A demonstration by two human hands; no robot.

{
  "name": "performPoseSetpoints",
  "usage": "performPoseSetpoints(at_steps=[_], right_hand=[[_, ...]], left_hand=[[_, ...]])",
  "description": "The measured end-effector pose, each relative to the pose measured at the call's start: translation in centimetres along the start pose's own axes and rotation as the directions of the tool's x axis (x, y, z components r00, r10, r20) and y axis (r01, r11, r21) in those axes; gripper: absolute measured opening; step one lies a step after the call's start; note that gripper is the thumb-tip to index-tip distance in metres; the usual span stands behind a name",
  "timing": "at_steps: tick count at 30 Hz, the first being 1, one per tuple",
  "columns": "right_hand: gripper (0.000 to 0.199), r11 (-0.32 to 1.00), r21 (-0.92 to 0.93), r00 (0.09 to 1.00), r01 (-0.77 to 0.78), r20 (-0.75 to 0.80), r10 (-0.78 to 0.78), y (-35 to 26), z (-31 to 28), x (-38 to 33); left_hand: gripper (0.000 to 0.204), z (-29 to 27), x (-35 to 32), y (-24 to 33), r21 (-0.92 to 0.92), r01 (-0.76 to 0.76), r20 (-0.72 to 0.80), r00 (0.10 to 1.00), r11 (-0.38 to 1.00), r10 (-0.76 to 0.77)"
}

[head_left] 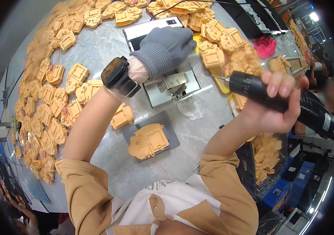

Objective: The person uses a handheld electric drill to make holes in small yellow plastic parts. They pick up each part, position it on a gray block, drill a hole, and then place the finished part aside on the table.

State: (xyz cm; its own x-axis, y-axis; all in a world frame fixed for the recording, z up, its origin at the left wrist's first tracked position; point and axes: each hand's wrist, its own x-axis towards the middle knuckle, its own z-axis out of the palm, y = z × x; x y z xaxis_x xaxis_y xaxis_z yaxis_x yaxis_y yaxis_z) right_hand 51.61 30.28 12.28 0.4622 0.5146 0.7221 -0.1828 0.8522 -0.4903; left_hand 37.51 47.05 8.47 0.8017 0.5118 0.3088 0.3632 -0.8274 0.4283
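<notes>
My right hand (274, 105) grips a black electric screwdriver (257, 88), its thin bit pointing left. My left hand (167, 49), in a grey knit glove, reaches over the white box with a switch (151, 26). Its fingers curl down beside a bit of yellow (197, 41), and whatever they hold is hidden. Just below that hand stands a small metal fixture (174, 83) on a flat plate. Closer to me, an orange plastic housing (148, 141) lies on a dark square pad (171, 135), apart from both hands.
Many similar orange housings (47, 113) cover the table's left side, with more (231, 39) at the far right. A crumpled white tissue (189, 109) lies by the fixture. A pink cloth (264, 47) is at the back right. A lined bin (266, 156) of orange pieces stands right of me.
</notes>
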Motion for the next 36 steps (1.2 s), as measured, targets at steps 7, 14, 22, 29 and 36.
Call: performPoseSetpoints(at_steps=[7,14,22,29,36], right_hand=[[0.038,0.999,0.01,0.999,0.044,-0.032,-0.044,0.6,-0.1,-0.4],[0.045,0.981,-0.041,0.972,-0.19,-0.151,0.182,5.4,3.8,-0.7],[0.04,0.971,-0.158,0.984,-0.176,-0.03,0.174,5.1,6.0,-0.3],[0.045,0.978,-0.142,0.988,-0.153,-0.05,0.147,-0.6,4.9,-3.6],[0.051,0.957,-0.221,0.975,-0.187,-0.162,0.153,-1.7,3.5,-6.4]], left_hand=[[0.014,-7.3,-9.0,4.6,-0.538,0.103,-0.242,0.932,0.837,-0.27],[0.007,-0.8,-25.7,6.8,-0.728,0.409,-0.021,0.789,0.55,-0.614],[0.008,1.2,-26.0,7.6,-0.672,0.282,-0.234,0.796,0.685,-0.558],[0.009,0.5,-20.3,2.3,-0.737,0.18,-0.303,0.774,0.651,-0.556],[0.015,1.6,-12.8,3.5,-0.316,0.156,-0.388,0.879,0.936,-0.278]])
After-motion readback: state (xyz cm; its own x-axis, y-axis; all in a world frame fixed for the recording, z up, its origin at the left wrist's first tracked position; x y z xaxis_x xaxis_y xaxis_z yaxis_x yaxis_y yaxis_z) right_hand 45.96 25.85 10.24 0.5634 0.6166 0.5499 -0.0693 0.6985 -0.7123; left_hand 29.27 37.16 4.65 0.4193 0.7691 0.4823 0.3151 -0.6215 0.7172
